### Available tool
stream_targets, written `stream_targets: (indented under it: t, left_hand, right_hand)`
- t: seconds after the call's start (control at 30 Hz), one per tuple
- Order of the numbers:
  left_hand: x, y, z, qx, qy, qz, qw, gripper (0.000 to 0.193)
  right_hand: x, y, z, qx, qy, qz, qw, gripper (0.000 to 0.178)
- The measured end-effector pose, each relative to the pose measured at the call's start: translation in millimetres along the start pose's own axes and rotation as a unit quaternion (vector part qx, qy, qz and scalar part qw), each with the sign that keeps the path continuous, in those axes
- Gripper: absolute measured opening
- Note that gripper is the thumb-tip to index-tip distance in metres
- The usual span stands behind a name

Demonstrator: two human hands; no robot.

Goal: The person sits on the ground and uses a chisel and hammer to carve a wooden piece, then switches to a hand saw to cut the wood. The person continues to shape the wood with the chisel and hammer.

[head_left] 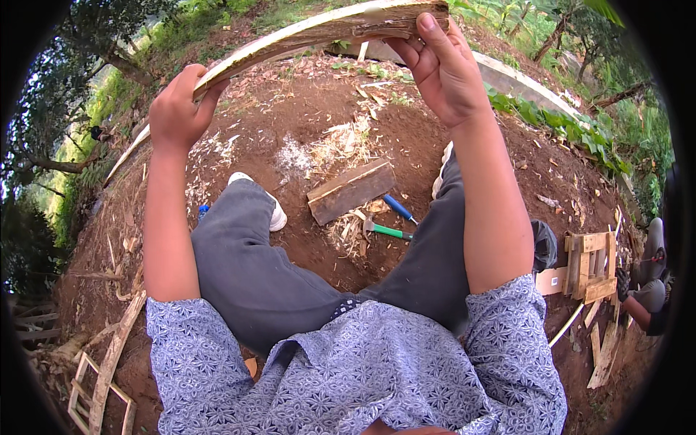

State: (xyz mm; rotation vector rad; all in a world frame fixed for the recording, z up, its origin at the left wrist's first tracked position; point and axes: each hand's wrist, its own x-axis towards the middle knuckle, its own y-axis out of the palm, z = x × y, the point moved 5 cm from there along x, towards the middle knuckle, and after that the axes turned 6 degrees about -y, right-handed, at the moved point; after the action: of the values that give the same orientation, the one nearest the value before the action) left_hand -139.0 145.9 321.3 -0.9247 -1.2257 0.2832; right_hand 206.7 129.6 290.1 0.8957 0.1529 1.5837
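I hold a long, curved strip of pale split wood [290, 40] up in front of me with both hands. My left hand [180, 109] grips it partway along, with the strip running on past it down to the left. My right hand [438, 65] is closed around its thicker right end, fingers wrapped over the top edge. I sit above brown earth, my grey-trousered legs [246, 268] spread apart and white shoes [275, 214] on the ground.
Between my feet lie a short wooden board [351, 190], a blue-handled tool [399, 208], a green-handled hammer [388, 230] and wood shavings [326, 145]. A small slatted wooden frame [589, 264] stands at the right beside another person's legs [649, 283]. More wooden frames [98, 377] lie lower left.
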Motion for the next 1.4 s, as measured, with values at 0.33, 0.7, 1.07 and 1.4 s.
stream_targets:
  t: [0.33,0.7,1.07,1.4]
  left_hand:
    - [-6,9,8,-0.009,-0.044,0.093,0.995,0.037]
    - [-39,73,19,-0.024,-0.085,0.291,0.953,0.077]
    - [-184,173,-2,0.005,0.007,0.473,0.881,0.061]
    - [-231,229,-11,-0.076,0.081,0.515,0.85,0.051]
  right_hand:
    - [-2,-2,-11,-0.009,0.009,-0.037,0.999,0.039]
    - [2,-96,-62,-0.396,0.056,-0.168,0.901,0.059]
    - [-80,-95,-91,-0.567,0.238,0.135,0.777,0.042]
    - [-311,-182,-213,-0.623,0.481,0.38,0.487,0.037]
